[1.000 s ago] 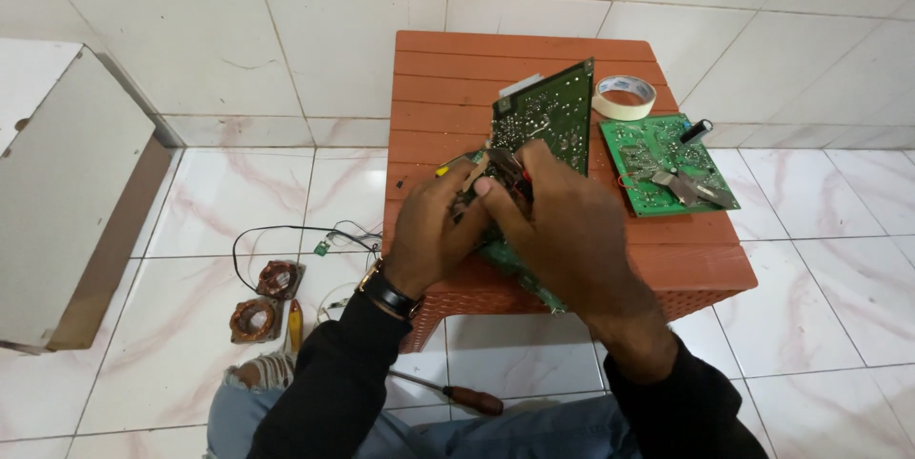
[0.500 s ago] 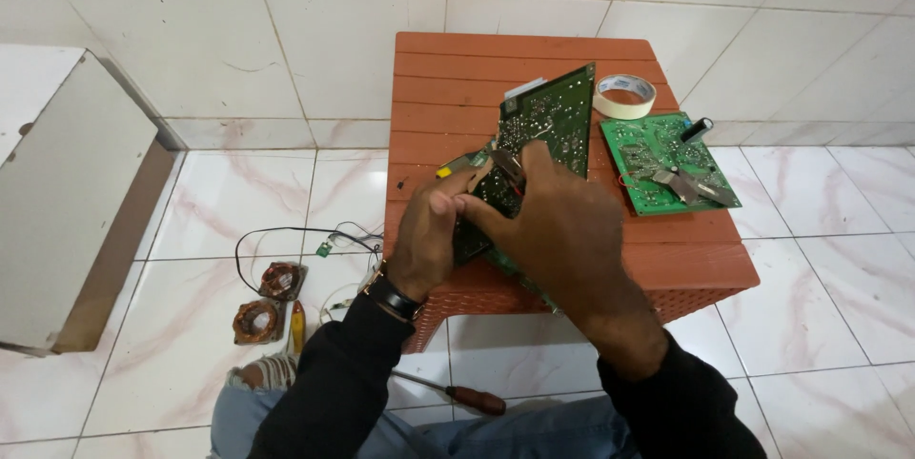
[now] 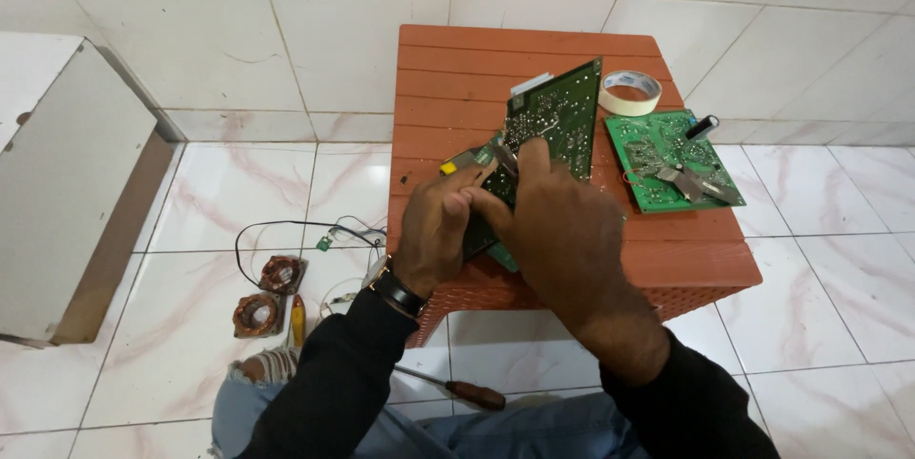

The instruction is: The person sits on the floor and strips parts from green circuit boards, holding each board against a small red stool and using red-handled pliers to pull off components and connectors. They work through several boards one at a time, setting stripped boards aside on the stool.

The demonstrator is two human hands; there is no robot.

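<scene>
board: a green circuit board [image 3: 558, 121] stands tilted on its lower edge on the orange table [image 3: 457, 68], solder side toward the camera, lower part hidden behind both hands.
long axis: runs from the lower left, at the hands, up to the right toward the far edge of the table.
direction from grip: the free part of the board lies up and to the right of the fingers, away from the person.
left hand [image 3: 434, 225]: curled around the board's lower left edge, fingers pressed on it; a watch sits on that wrist.
right hand [image 3: 562, 225]: lies over the board's lower middle, forefinger stretched up along its face; it seems pressed on the board, but whether it pinches something small cannot be told.
nearer hand: the right hand covers more of the board; the left sits at its edge.
tool: a small metal tip with a yellow end [image 3: 472, 162] shows beside the left fingers, touching the board.
nearby: a second green board [image 3: 653, 149] lies flat to the right, a tape roll [image 3: 630, 92] behind it, a screwdriver [image 3: 457, 389] on the floor.
</scene>
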